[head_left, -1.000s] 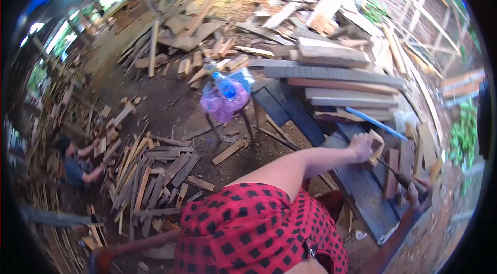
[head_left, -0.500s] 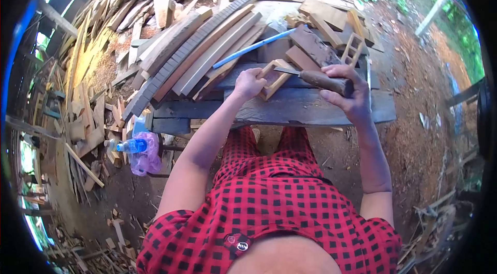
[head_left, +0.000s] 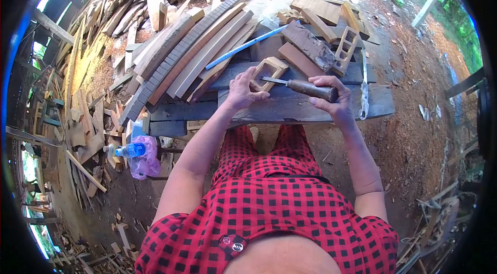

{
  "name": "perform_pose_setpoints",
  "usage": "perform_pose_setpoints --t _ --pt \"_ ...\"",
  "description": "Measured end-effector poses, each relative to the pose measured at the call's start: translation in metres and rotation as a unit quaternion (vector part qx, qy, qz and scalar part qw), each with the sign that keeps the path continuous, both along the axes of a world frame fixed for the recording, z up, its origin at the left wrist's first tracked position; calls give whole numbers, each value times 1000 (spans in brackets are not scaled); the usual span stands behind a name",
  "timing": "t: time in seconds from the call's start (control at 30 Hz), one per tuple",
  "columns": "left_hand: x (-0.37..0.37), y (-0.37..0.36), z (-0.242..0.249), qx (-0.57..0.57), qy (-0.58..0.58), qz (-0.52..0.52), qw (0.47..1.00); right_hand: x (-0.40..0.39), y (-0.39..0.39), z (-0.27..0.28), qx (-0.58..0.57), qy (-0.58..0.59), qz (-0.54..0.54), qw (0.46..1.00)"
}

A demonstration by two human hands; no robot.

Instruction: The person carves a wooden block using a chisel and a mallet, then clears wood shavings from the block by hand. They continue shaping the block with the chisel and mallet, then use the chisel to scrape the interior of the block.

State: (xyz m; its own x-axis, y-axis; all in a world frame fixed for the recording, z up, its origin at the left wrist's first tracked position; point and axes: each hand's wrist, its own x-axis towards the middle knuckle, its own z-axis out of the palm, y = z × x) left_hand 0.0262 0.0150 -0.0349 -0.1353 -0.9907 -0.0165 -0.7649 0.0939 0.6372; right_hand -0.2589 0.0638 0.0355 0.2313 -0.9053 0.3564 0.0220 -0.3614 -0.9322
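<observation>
My left hand (head_left: 243,91) grips a small wooden frame (head_left: 280,71) by its left side, thumb along the near edge. The frame lies tilted over the dark plank bench (head_left: 305,103). In my right hand (head_left: 335,100) is a chisel (head_left: 310,89), its dark wooden handle wrapped by the fingers. Its metal blade points left, and the tip overlaps the frame's opening. Right of the frame, a second wooden frame (head_left: 346,51) with several openings leans among wood blocks. A reddish-brown block (head_left: 300,59) lies just beyond the chisel.
Long curved wood pieces (head_left: 178,56) are stacked at the bench's left, with a blue stick (head_left: 243,47) beside them. A long thin pale tool (head_left: 364,85) lies at the right. Below left are a plastic bottle (head_left: 130,150) and a pink bag (head_left: 147,160). Scrap wood covers the ground.
The chisel and my right hand have moved left and slightly down. The small frame has been turned, and my left hand has opened its thumb along the near edge.
</observation>
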Motion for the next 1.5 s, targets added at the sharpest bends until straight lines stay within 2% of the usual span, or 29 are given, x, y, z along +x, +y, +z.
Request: perform_pose_setpoints --t 0.17,0.37,0.57,0.87,0.93,1.17,1.23,1.27,1.33,1.43,1.5 --pt "3 -10 -1 8 7 -25 1000 9 -3 13 -5 28 -10 1000" --pt "3 -12 -9 -17 -8 2 1000 15 -6 7 -56 27 -22 998" --pt "0 -7 -2 -12 5 5 1000 18 -1 12 3 1 -28 1000" --pt "2 -9 -5 1 9 -1 1000 18 6 -4 -25 34 -41 998" --pt "2 -9 -4 5 0 1 1000 18 9 -18 -85 26 -36 995" --pt "3 -12 -1 31 -12 -23 999 26 17 -20 -92 43 -47 994" --pt "0 -15 -18 -87 0 1 996 33 18 -18 -91 40 -48 994" --pt "-7 -10 -10 -91 1 -6 996 35 17 -17 -88 37 -50 994" --pt "-27 4 11 -119 -109 -3 987 38 15 -19 -97 43 -62 992" --pt "-37 0 9 -142 -148 -28 978 41 13 -16 -105 58 -77 990" --pt "-39 -8 7 -161 -133 -17 978 43 12 -16 -106 76 -69 989"
